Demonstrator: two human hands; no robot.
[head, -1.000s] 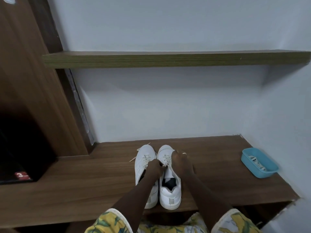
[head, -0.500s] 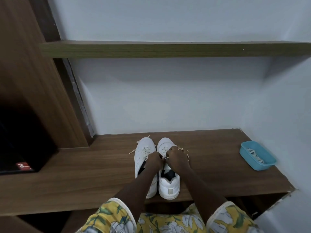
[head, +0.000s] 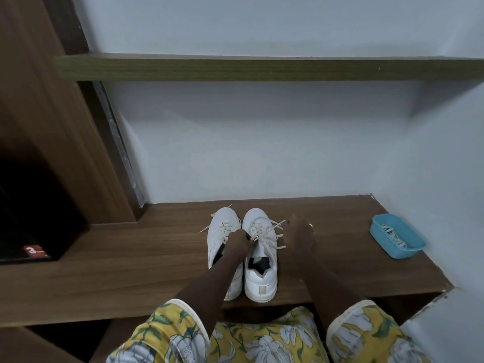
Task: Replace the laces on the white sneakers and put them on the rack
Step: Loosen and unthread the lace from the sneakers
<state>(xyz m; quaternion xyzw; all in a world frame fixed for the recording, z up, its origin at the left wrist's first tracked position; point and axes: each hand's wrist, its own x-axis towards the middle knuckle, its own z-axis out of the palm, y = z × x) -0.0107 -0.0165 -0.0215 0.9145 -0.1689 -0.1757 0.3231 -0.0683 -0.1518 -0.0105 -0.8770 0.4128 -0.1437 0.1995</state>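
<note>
Two white sneakers stand side by side on the wooden bench [head: 131, 258], toes toward the wall: the left sneaker [head: 221, 231] and the right sneaker [head: 260, 279]. My left hand [head: 239, 242] sits between them, pinching the cream lace [head: 271, 234] at the right sneaker's throat. My right hand [head: 298, 235] is just right of that shoe, blurred, with a lace end stretched toward its fingertips; its grip is unclear. Loose lace ends lie across the right shoe and stick out left of the left shoe.
A blue plastic tray [head: 403, 251] holding other laces sits at the bench's right end by the wall. An olive-green shelf [head: 262, 69] runs overhead. A brown cabinet [head: 52, 127] with a dark opening stands at left.
My right hand has moved off the right sneaker to its right side, drawing the lace loose. The left hand stays at the shoe's throat. The camera tilted down slightly.
</note>
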